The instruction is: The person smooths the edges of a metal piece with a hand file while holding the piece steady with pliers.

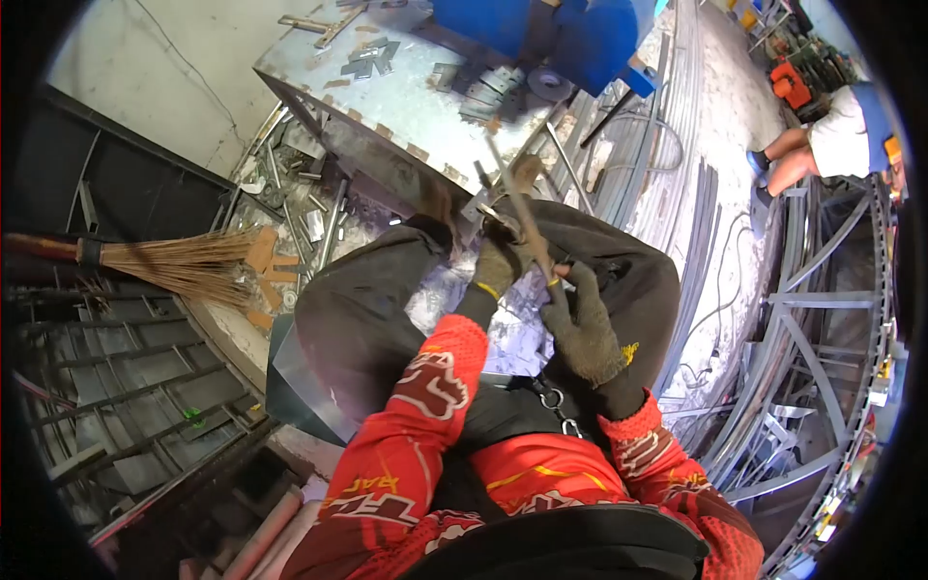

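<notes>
Both my hands wear grey-brown knit gloves and are between my knees. My right hand [583, 333] has its fingers wrapped round the lower end of a long thin rod-like tool [527, 220], which slants up toward the table. My left hand [500, 259] is closed beside the tool, near a small metal piece [474, 206]; which of these it grips is hard to make out. Just beyond my hands rises the front edge of a metal table [406, 121].
Flat metal pieces [370, 58] and stacked discs [495, 89] lie on the table. A broom [174, 266] is at the left. Long metal bars [633, 159] and curved frames [812, 300] are at the right. A person [839, 135] is at the upper right.
</notes>
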A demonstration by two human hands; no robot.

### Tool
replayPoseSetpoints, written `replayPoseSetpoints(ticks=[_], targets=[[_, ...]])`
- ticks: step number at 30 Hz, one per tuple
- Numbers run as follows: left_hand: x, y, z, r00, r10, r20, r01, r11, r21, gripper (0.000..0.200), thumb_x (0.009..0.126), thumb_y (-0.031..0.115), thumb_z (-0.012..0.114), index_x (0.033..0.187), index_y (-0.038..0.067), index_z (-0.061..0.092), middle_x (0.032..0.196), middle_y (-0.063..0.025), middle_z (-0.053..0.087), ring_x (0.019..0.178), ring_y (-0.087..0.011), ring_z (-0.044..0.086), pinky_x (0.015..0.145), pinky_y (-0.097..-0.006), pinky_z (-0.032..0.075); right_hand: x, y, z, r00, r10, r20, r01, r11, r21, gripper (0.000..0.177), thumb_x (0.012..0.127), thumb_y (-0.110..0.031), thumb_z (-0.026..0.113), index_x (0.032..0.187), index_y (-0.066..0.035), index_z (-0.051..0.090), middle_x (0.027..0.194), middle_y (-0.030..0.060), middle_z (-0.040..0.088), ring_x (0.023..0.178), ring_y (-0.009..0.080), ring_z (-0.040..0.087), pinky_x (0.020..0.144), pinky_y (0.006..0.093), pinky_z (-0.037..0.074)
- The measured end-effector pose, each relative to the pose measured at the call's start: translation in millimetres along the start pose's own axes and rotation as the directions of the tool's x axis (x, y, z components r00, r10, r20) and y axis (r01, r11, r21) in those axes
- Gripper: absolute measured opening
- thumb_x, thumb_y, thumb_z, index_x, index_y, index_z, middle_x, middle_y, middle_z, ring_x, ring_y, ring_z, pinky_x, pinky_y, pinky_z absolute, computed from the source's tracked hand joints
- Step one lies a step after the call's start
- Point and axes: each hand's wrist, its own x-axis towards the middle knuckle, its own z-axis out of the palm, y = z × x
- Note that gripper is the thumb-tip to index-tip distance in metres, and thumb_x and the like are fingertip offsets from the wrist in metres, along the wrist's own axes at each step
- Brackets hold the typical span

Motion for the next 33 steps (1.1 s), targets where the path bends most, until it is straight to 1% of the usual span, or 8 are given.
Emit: replayPoseSetpoints(ticks=[2, 6, 7, 10, 19, 28, 32, 33], targets=[[0, 31, -17, 0.579, -0.798, 0.168, 0.765, 0.46, -0.451, 0.034, 0.077, 0.018, 0.085, 0.091, 0.005, 0.057, 0.082, -0.0052, 0.063, 0.075, -0.0191, 0.064, 0.065, -0.0388, 0.054, 9, 7, -11, 0.924, -0.305, -0.231, 0.263, 0.945, -0.193, 0.061, 0.095, -0.011, 0.066, 0.148, -0.008, 0.037, 0.115, 0.0277, 0.064, 0.095, 0.0416, 0.069, 0.087, 0.0466, 0.052], [-24, 52, -57, 0.428, -0.835, 0.344, 0.729, 0.095, -0.678, 0.024, 0.083, 0.014, 0.078, 0.086, 0.0, 0.059, 0.08, -0.0063, 0.06, 0.073, -0.0181, 0.063, 0.064, -0.0355, 0.053, 20, 28, -26, 0.94, -0.188, -0.285, 0.171, 0.982, -0.086, 0.059, 0.094, -0.013, 0.067, 0.147, -0.005, 0.042, 0.124, 0.0278, 0.063, 0.106, 0.0419, 0.067, 0.095, 0.0436, 0.051], [-41, 31, -64, 0.637, -0.705, 0.312, 0.749, 0.471, -0.465, 0.018, 0.087, 0.006, 0.071, 0.101, 0.002, 0.062, 0.084, -0.0048, 0.065, 0.068, -0.0172, 0.065, 0.061, -0.0314, 0.055, 19, 27, -25, 0.905, -0.279, -0.32, 0.247, 0.959, -0.14, 0.057, 0.094, -0.014, 0.067, 0.146, -0.007, 0.045, 0.12, 0.0278, 0.066, 0.107, 0.0444, 0.068, 0.094, 0.0451, 0.051], [6, 69, -147, 0.268, -0.814, 0.515, 0.899, 0.02, -0.437, 0.019, 0.089, 0.009, 0.068, 0.106, 0.003, 0.063, 0.082, -0.0026, 0.059, 0.065, -0.0144, 0.062, 0.058, -0.0297, 0.054, 17, 36, -17, 0.969, -0.089, -0.229, 0.086, 0.996, -0.026, 0.058, 0.094, -0.017, 0.066, 0.147, -0.009, 0.045, 0.12, 0.0292, 0.066, 0.11, 0.0473, 0.067, 0.094, 0.0475, 0.052], [55, 39, -242, 0.482, -0.77, 0.417, 0.721, 0.619, 0.31, 0.056, 0.099, 0.035, 0.066, 0.145, 0.006, 0.052, 0.098, -0.0121, 0.069, 0.086, -0.0225, 0.064, 0.082, -0.0381, 0.054, 56, 21, 21, 0.931, -0.314, -0.185, 0.308, 0.949, -0.065, 0.057, 0.095, -0.027, 0.062, 0.147, -0.015, 0.043, 0.1, 0.0312, 0.07, 0.096, 0.0524, 0.068, 0.082, 0.0579, 0.051], [23, 51, -200, 0.588, -0.72, 0.368, 0.698, 0.682, 0.218, 0.053, 0.097, 0.027, 0.06, 0.138, -0.002, 0.045, 0.127, -0.0316, 0.057, 0.114, -0.0521, 0.058, 0.099, -0.0532, 0.049, 64, 20, 51, 0.938, -0.302, -0.169, 0.283, 0.95, -0.13, 0.057, 0.096, -0.024, 0.061, 0.149, -0.016, 0.041, 0.102, 0.0322, 0.068, 0.092, 0.0533, 0.067, 0.077, 0.0605, 0.052], [-1, 41, -172, 0.779, -0.455, 0.432, 0.289, 0.872, 0.396, 0.052, 0.095, 0.025, 0.063, 0.136, -0.003, 0.047, 0.124, -0.0313, 0.059, 0.122, -0.0513, 0.055, 0.103, -0.0518, 0.047, 63, 23, 52, 0.938, -0.285, -0.199, 0.264, 0.956, -0.127, 0.054, 0.096, -0.022, 0.059, 0.147, -0.014, 0.042, 0.103, 0.0304, 0.068, 0.09, 0.0523, 0.067, 0.074, 0.0601, 0.052], [-8, 41, -161, 0.791, -0.56, 0.248, 0.505, 0.826, 0.252, 0.051, 0.094, 0.026, 0.064, 0.134, -0.002, 0.051, 0.123, -0.0307, 0.058, 0.123, -0.0505, 0.053, 0.102, -0.0526, 0.047, 64, 24, 54, 0.934, -0.284, -0.218, 0.264, 0.958, -0.115, 0.053, 0.096, -0.022, 0.059, 0.146, -0.013, 0.043, 0.103, 0.0301, 0.068, 0.09, 0.0519, 0.068, 0.073, 0.0597, 0.052]])
